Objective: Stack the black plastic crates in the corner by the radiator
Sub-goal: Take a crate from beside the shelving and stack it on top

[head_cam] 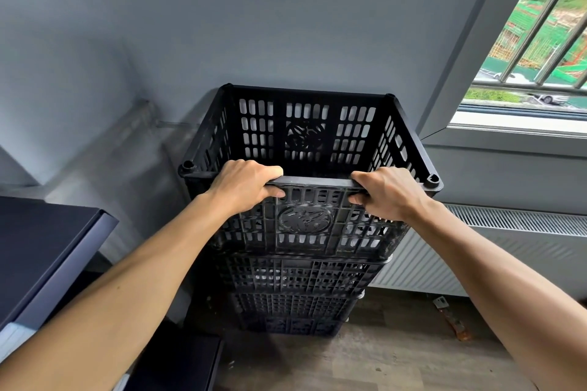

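Note:
A black slotted plastic crate [305, 133] sits on top of a stack of several black crates [295, 298] against the grey wall, beside the white radiator [495, 251]. My left hand [244, 184] grips the near rim of the top crate left of centre, fingers curled over the edge and thumb underneath. My right hand [384, 192] grips the same rim right of centre in the same way. The top crate is empty inside. Its base looks level on the crate below.
A dark blue cabinet or desk top [47, 241] stands close on the left. A barred window [540, 41] is at the upper right above the radiator. A small scraper tool [451, 317] lies on the wood floor by the radiator.

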Demonstrator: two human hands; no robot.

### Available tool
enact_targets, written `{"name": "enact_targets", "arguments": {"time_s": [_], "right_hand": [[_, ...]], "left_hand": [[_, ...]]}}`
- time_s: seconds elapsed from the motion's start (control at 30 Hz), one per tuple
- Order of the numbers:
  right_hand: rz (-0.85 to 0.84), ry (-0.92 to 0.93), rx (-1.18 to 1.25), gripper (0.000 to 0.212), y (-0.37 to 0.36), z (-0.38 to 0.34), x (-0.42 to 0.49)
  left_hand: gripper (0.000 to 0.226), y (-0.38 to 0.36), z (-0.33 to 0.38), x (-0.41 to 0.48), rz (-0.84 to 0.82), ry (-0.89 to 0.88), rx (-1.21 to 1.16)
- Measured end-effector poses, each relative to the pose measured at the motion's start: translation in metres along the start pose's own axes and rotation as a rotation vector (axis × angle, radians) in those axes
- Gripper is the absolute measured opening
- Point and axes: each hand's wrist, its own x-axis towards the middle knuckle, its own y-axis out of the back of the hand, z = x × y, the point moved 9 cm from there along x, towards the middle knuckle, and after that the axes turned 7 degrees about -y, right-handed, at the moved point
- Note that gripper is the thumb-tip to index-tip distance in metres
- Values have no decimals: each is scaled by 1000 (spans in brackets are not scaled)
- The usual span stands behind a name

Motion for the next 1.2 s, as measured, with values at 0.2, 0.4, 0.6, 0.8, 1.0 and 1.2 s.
{"name": "enact_targets", "arguments": {"time_s": [0.2, 0.4, 0.6, 0.8, 1.0, 1.2], "right_hand": [[-7, -1, 2, 24, 2, 4, -7], [-9, -3, -11, 25, 1, 4, -7], [-9, -45, -17, 27, -1, 6, -7], [-42, -97, -23, 30, -1, 2, -3], [-28, -139, -15, 30, 0, 0, -6], [-36, -168, 30, 27, 0, -1, -7]], "left_hand": [[39, -1, 7, 1, 7, -16, 5], [39, -2, 6, -2, 17, -11, -2], [42, -3, 4, -3, 44, -11, 33], [42, -4, 5, -1, 28, 15, 44], [36, -4, 12, -3, 43, 43, 47], [35, -4, 14, -6, 76, 50, 39]]}}
